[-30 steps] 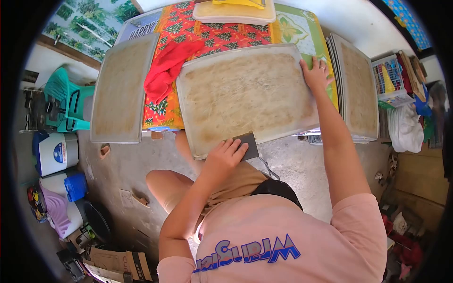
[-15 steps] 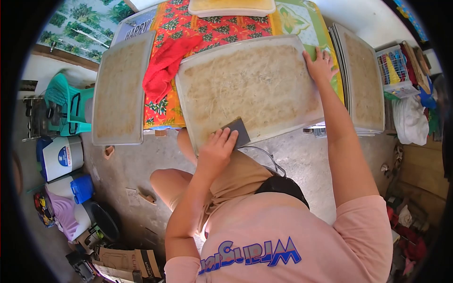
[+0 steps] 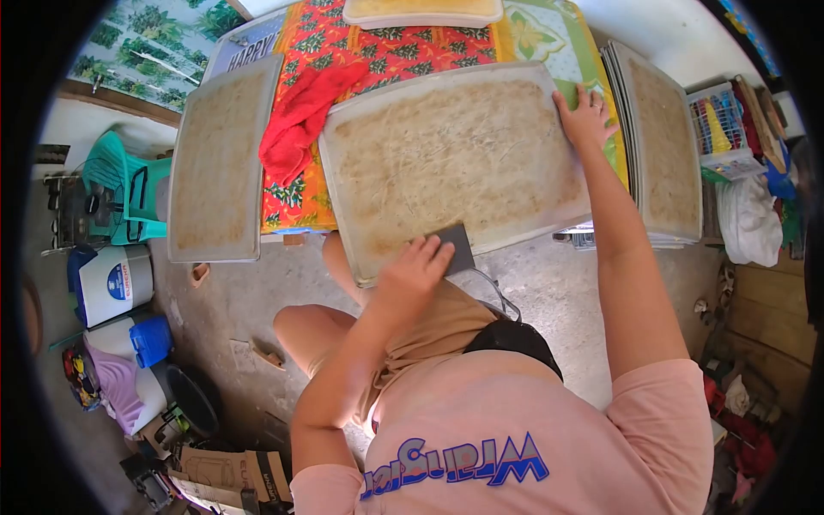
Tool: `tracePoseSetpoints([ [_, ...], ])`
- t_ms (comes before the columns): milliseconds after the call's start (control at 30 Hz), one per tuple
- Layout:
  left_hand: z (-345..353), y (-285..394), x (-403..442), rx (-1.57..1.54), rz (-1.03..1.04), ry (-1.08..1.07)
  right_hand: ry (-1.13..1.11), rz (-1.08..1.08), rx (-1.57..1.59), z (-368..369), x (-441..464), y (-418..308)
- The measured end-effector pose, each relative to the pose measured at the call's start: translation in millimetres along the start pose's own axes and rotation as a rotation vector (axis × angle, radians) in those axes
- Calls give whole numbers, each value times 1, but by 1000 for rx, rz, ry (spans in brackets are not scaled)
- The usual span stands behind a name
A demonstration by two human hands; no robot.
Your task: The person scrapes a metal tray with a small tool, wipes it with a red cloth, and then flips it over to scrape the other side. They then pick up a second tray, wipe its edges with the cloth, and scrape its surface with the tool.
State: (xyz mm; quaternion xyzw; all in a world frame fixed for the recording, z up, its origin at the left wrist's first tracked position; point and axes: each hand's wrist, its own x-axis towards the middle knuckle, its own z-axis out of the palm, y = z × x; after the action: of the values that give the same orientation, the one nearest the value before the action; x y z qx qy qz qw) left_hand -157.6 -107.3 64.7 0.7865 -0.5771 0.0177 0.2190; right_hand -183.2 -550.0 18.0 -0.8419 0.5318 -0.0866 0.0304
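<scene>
Shifted slightly right along the near edge of the tray [image 3: 455, 159] since the earlier frame: left hand [image 3: 416, 275] and dark pad [image 3: 455, 247]. Fingers laid close together over the pad's left part; thumb hidden, so clamped or merely pressed, cannot tell. Right hand [image 3: 586, 118] in much the same place at the tray's right edge, fingers apart, closed on nothing visible.

Tray lying across the table [image 3: 386, 56], long axis running left to right, right end angled farther away, near edge jutting out towards the lap. Just left of it, a red cloth [image 3: 300, 124], then another tray [image 3: 219, 163] with long axis front to back. Stacked trays [image 3: 661, 142] at the right.

At the far side, a white tub [image 3: 421, 21], yellow-orange inside, exact contents unclear. In the wire basket [image 3: 721, 129] at far right, something yellow among other items.

Readable: "HAPPY" on the table covering at upper left, "EUREKA" on the white cooler [image 3: 116, 281], upside-down "Wrangler" on the pink shirt [image 3: 532, 412], partly cut-off lettering on a cardboard box [image 3: 215, 470].
</scene>
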Motion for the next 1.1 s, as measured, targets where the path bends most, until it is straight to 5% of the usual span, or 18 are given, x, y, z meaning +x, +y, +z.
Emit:
tracePoseSetpoints([
  [267,4,8,16,62,125,13,-10,4,12,-1,0,0],
  [467,3,-9,33,24,-22,23,-6,5,33,-4,-2,1],
  [600,8,2,26,53,125,-1,-4,3,21,-1,0,1],
  [733,7,-26,43,10,-57,47,-11,19,22,-2,0,1],
  [933,9,-18,35,81,67,47,-11,20,19,-1,0,0],
  [1100,6,-32,44,76,-62,24,-11,15,27,-2,-1,2],
])
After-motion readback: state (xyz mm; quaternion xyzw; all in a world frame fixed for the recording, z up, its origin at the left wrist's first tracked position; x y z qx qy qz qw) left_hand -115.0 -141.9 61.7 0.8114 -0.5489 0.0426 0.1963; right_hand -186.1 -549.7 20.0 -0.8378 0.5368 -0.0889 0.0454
